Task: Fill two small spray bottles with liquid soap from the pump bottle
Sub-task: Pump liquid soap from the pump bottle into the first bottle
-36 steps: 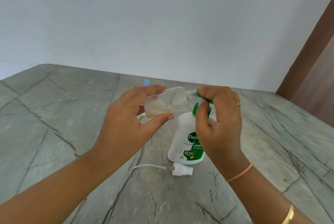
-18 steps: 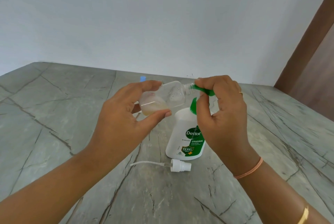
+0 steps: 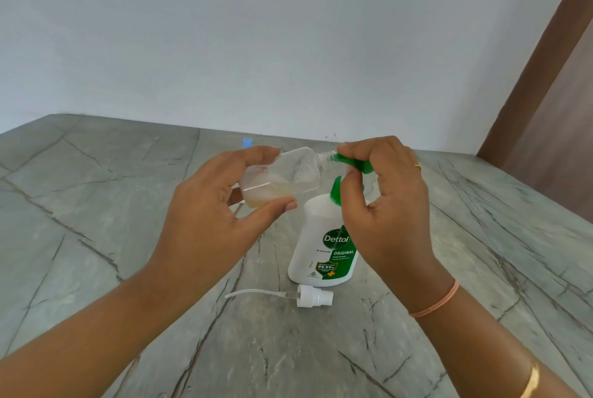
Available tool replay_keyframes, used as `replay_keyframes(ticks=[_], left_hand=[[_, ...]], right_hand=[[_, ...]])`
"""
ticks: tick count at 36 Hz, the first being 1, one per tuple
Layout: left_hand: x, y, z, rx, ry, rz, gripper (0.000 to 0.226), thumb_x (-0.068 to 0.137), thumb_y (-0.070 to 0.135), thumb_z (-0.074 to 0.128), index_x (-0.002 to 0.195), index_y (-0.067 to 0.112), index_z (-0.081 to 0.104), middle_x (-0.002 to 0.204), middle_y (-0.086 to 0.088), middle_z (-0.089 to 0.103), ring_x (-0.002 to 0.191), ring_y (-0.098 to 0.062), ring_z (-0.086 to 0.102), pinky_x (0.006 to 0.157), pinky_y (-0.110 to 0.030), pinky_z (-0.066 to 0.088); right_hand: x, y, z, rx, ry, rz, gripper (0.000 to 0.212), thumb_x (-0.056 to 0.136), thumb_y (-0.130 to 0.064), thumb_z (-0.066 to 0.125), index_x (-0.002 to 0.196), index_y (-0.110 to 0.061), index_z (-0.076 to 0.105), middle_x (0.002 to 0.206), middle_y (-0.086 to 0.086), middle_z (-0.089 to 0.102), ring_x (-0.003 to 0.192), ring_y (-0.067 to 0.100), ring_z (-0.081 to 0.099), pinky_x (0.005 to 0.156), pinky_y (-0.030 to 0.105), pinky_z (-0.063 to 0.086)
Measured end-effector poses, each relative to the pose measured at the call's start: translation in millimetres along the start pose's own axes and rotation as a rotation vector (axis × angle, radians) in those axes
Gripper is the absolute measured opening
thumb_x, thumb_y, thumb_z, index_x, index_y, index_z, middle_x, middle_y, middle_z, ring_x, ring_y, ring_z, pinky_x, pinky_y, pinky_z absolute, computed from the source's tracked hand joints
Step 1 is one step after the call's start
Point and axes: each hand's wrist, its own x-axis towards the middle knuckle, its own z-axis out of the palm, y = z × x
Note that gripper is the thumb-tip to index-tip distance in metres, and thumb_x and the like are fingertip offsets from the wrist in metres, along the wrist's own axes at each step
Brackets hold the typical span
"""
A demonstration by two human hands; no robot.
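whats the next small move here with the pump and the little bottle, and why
Probably press the green pump head down again with the right hand. Its spout sits at the open neck of the small clear bottle, which the left hand holds tilted, and only a shallow pool of yellowish soap lies inside. The spray cap lies on the table, so capping comes later.

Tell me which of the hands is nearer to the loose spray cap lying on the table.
Right. The right hand works the pump just above and right of the spray cap; the left hand holds the small bottle farther left.
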Motion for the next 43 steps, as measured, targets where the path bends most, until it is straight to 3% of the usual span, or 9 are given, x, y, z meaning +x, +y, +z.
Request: replay_keyframes(ticks=[9,21,26,31,43], left_hand=[[-1.2,1.0,-0.1,0.004,-0.007,-0.005,0.052,0.066,0.041,0.072,0.115,0.031,0.058,0.110,0.022,0.057,0.103,-0.008,0.060,0.086,-0.016,0.050],[-1.0,-1.2,0.9,-0.012,-0.003,0.002,0.050,0.065,0.040,0.072,0.113,0.033,0.058,0.109,0.027,0.055,0.102,0.005,0.055,0.083,-0.009,0.048],[-2.1,0.4,1.6,-0.024,0.006,-0.005,0.051,0.065,0.041,0.072,0.114,0.033,0.058,0.112,0.021,0.058,0.102,-0.002,0.058,0.085,-0.019,0.051],[-1.5,1.2,1.8,-0.039,0.012,-0.007,0.051,0.066,0.038,0.073,0.114,0.032,0.058,0.114,0.019,0.058,0.103,-0.003,0.058,0.085,-0.020,0.052],[-2.0,-0.1,1.7,-0.015,0.007,-0.002,0.050,0.065,0.043,0.071,0.113,0.035,0.057,0.110,0.027,0.055,0.102,0.004,0.056,0.084,-0.012,0.050]], right_hand=[[-0.4,0.0,2.1,0.015,0.016,0.000,0.020,0.080,-0.008,0.046,0.092,-0.008,0.062,0.089,-0.001,0.059,0.084,0.021,0.054,0.077,0.025,0.039],[-10.2,1.2,9.1,0.014,0.064,-0.011,0.021,0.081,-0.003,0.045,0.092,-0.005,0.062,0.090,0.003,0.061,0.082,0.021,0.053,0.077,0.026,0.039],[-3.0,-0.4,-1.8,0.041,0.010,0.027,0.021,0.082,-0.012,0.045,0.094,-0.011,0.062,0.091,-0.007,0.056,0.085,0.017,0.053,0.074,0.036,0.046],[0.2,-0.2,-4.6,0.048,-0.014,0.015,0.022,0.082,-0.014,0.044,0.095,-0.010,0.062,0.091,-0.008,0.056,0.086,0.015,0.054,0.073,0.042,0.049],[-10.2,4.2,10.8,0.036,0.093,-0.038,0.021,0.082,-0.002,0.045,0.094,-0.004,0.062,0.093,0.000,0.058,0.085,0.017,0.053,0.076,0.033,0.043]])
